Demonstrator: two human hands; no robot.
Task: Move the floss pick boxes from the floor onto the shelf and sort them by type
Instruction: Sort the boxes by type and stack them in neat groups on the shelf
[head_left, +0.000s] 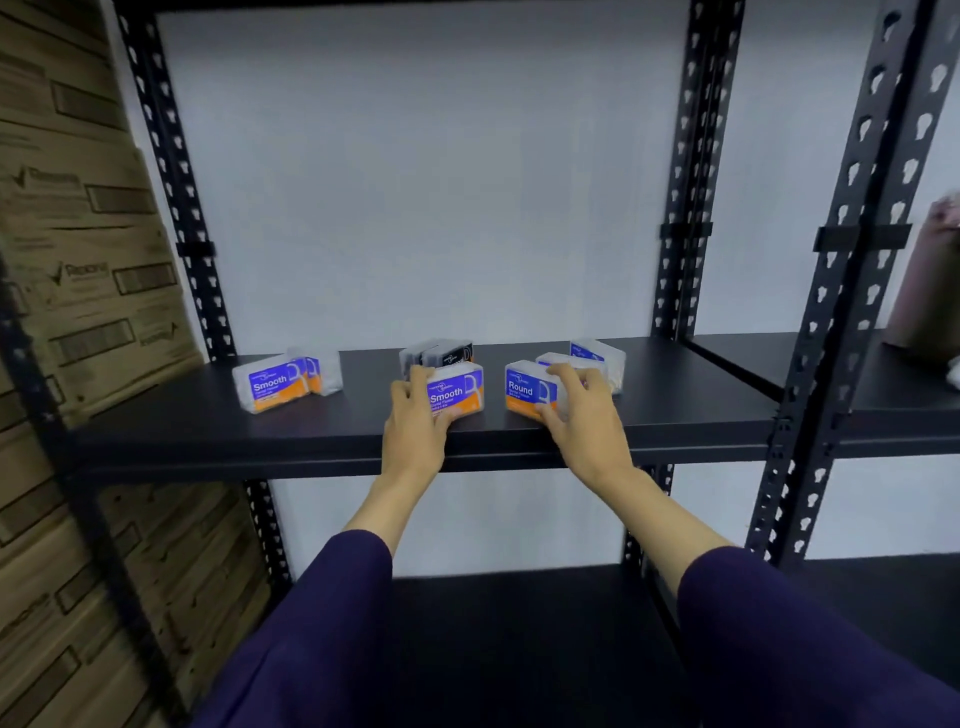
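On the black shelf (208, 431), my left hand (415, 426) grips a blue-and-orange "Smooth" floss pick box (460, 395) near the front edge. My right hand (582, 410) grips a "Round" box (524, 395) just to its right. Two more "Smooth" boxes (278, 382) stand at the shelf's left. Black charcoal-type boxes (441, 354) sit behind the box in my left hand. Further "Round" boxes (597, 356) stand behind my right hand, partly hidden by my fingers.
Stacked cardboard cartons (78, 312) fill the left side beside the black perforated uprights (182, 182). A neighbouring shelf unit (883, 400) on the right carries a brownish object (930, 286). A lower dark shelf (519, 623) lies beneath my arms.
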